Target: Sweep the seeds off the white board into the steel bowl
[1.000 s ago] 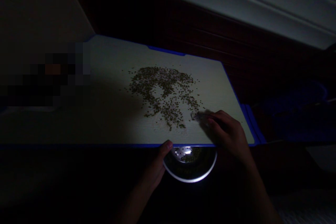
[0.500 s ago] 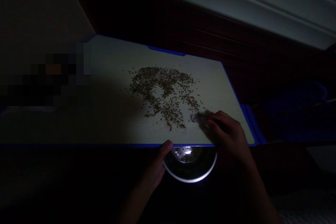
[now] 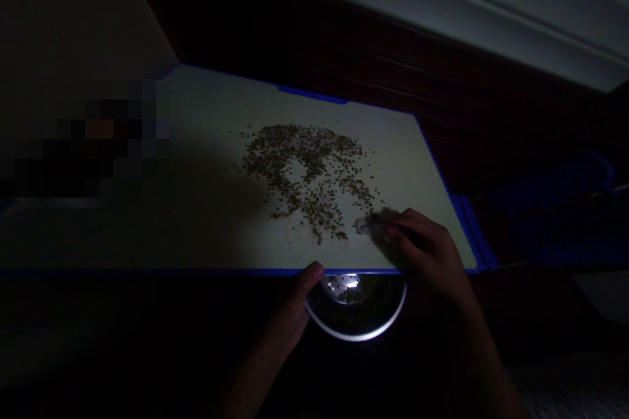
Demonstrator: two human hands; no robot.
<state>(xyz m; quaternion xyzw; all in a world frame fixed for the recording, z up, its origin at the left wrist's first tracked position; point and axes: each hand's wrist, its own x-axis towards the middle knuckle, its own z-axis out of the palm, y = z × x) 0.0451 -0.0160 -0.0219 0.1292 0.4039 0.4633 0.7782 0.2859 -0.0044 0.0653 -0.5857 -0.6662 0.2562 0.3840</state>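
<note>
Small dark-green beans (image 3: pixel 295 150), like mung beans, lie scattered on a pale table top (image 3: pixel 393 144) with a blue edge. My right hand (image 3: pixel 427 249) is closed round a thin spoon (image 3: pixel 381 222), its shiny tip low over the table beside a few beans. Below the front edge, a round metal bowl (image 3: pixel 361 334) holds more beans; part of it is hidden under the table. My left hand (image 3: pixel 297 308) grips the bowl's left side, with the thumb up at the table's edge. Its other fingers are mostly hidden.
A blurred-out patch (image 3: pixel 98 150) covers the table's left end. Dark wooden panelling (image 3: pixel 373 65) stands behind, under a pale ledge (image 3: pixel 442 6). Blue objects (image 3: pixel 555 203) show dimly at right. The scene is very dark.
The spoon's tip has shifted slightly left and toward the front edge, and looks thinner. My left hand and the bowl stay put.
</note>
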